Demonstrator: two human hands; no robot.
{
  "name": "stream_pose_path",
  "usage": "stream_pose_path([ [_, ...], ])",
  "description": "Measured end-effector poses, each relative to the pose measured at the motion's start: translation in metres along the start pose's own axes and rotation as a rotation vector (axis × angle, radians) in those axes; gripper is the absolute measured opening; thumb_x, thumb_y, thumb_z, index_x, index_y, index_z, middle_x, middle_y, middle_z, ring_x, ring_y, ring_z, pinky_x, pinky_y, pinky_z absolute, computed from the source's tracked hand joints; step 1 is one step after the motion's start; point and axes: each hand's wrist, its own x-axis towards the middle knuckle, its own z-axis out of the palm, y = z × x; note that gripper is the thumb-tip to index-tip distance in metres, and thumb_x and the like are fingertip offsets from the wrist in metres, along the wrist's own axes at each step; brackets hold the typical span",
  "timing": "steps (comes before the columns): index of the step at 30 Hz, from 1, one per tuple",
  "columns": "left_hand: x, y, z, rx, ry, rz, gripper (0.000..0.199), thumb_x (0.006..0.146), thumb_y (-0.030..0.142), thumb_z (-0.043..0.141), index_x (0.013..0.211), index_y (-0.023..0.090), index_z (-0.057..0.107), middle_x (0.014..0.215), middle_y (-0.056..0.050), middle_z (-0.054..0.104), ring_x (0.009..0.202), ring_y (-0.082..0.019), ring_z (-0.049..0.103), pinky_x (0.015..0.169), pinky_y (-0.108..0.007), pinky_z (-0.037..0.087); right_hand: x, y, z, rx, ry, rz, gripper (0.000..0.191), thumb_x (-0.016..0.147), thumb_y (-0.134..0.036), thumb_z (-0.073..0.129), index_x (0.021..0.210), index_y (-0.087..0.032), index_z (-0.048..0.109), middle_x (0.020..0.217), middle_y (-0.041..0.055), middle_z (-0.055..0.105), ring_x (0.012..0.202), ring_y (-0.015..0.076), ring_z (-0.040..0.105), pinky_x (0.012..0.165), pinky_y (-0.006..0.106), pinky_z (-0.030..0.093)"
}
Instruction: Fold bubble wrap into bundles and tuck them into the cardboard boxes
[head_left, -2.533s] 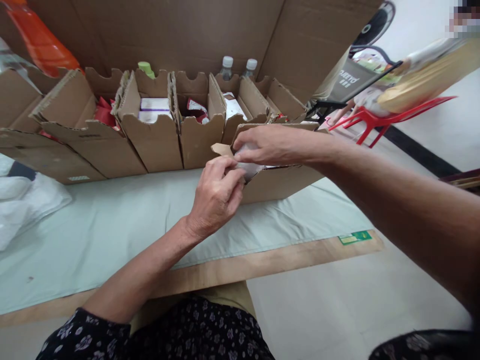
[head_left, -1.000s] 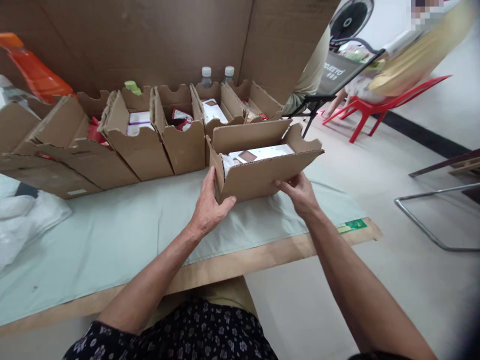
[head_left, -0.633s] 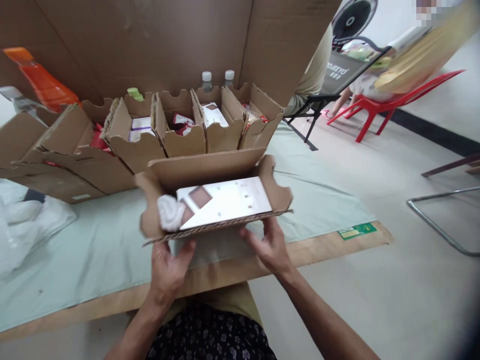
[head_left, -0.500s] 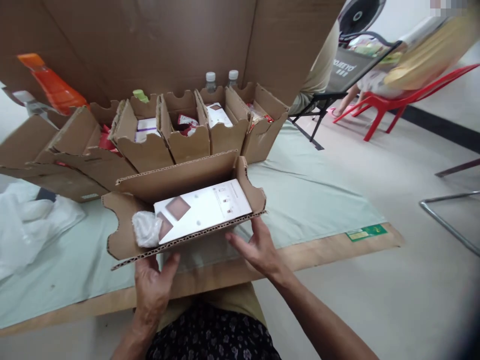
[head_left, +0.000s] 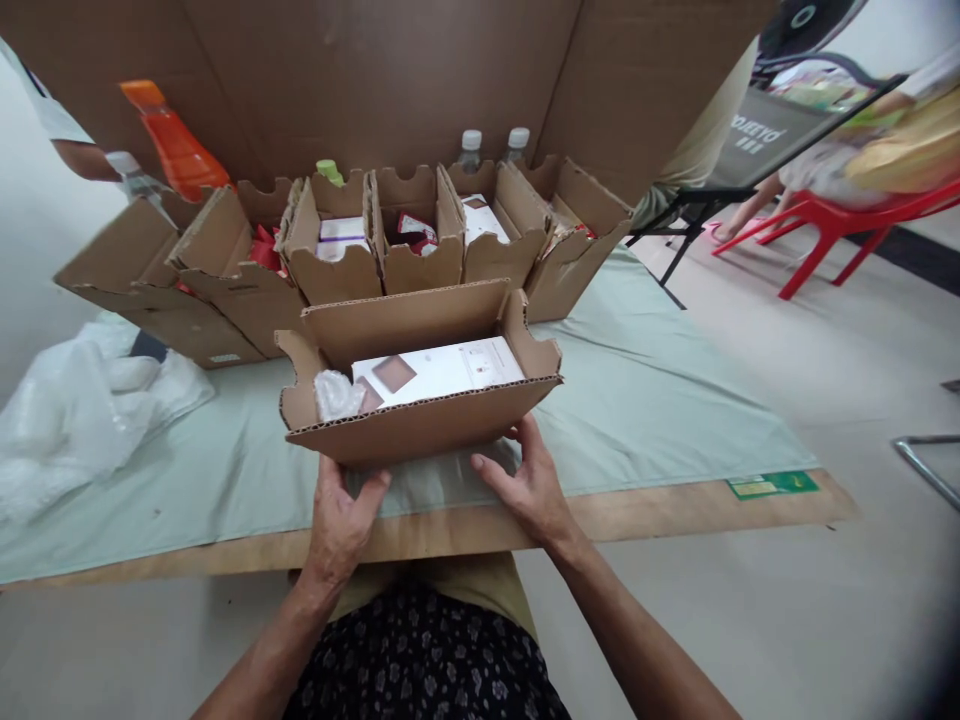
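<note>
Between my two hands a long open cardboard box [head_left: 427, 425] is tipped slightly towards me. In it lie a white carton [head_left: 450, 368] with brown squares printed on it and, at the left end, a bubble-wrapped item [head_left: 337, 396]. My left hand [head_left: 341, 525] holds the box at its lower left, thumb on the near side, fingertips hidden beneath. At the lower right, my right hand [head_left: 534, 490] supports it with the thumb apart and the fingers partly hidden under the box.
Behind stands a row of cardboard bins [head_left: 420, 265] with packets and cartons, before a tall cardboard panel [head_left: 375, 80]. An orange bottle [head_left: 176, 140] and clear bottles stand behind them. Crumpled bubble wrap [head_left: 82, 420] lies left on the green cloth [head_left: 660, 400]. People sit on chairs at right.
The box has moved away from me towards the row of bins, and its near wall shows more. Both hands moved with it. The camera view has shifted left.
</note>
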Motion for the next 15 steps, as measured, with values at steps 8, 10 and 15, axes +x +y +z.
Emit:
stream_pose_path([
  [8,-0.021,0.025,0.030,0.096,-0.215,0.030,0.021,0.089,0.040,0.071,0.099,0.021,0.073,0.090,-0.008,0.075,0.094,-0.028,0.074,0.102,-0.047,0.060,-0.058,0.010,-0.038,-0.094,0.362,0.057,0.049,0.084,-0.047,0.078,0.125,-0.025,0.060,0.108,0.0076,0.065,0.110,0.0293,0.063,0.103,0.053,0.052],
  [10,-0.037,0.022,0.022,0.115,-0.256,0.026,0.023,0.091,0.044,0.069,0.088,0.022,0.076,0.080,-0.007,0.075,0.085,-0.030,0.075,0.093,-0.047,0.064,-0.082,0.008,-0.032,-0.075,0.393,0.091,0.047,0.086,-0.046,0.076,0.126,-0.024,0.062,0.095,0.0069,0.066,0.097,0.0293,0.066,0.094,0.050,0.057],
  [15,-0.038,0.011,-0.014,0.167,0.025,-0.010,0.033,0.083,0.049,0.078,0.106,0.026,0.078,0.105,-0.006,0.080,0.114,-0.038,0.073,0.106,-0.048,0.059,-0.080,-0.012,0.005,-0.001,0.234,0.082,0.047,0.091,-0.048,0.070,0.133,-0.026,0.063,0.093,0.0076,0.071,0.087,0.0283,0.069,0.083,0.045,0.062],
])
